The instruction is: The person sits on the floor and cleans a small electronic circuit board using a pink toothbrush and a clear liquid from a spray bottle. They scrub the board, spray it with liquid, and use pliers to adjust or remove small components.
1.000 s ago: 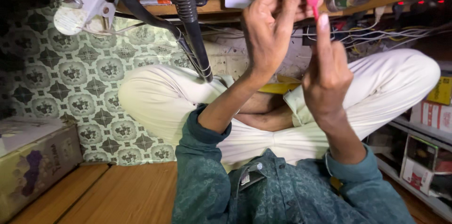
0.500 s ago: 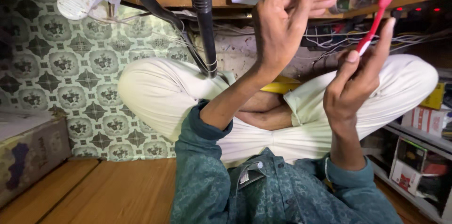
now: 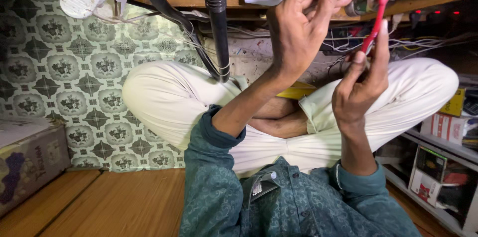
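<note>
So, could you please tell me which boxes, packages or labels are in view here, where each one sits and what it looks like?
Cardboard box: far left on the wooden floor, rectangular, beige with purple print.
Yellow box: right edge, beside the knee, small.
White-and-red box: on the right shelf, flat, lying down.
White-and-dark package: lower right shelf, upright, with a red patch.
Garment label: on the teal shirt, small, grey and white.

Red tool (image 3: 381,10), cream trousers (image 3: 169,102), teal patterned shirt (image 3: 298,207), green floral mat (image 3: 55,67).
</note>
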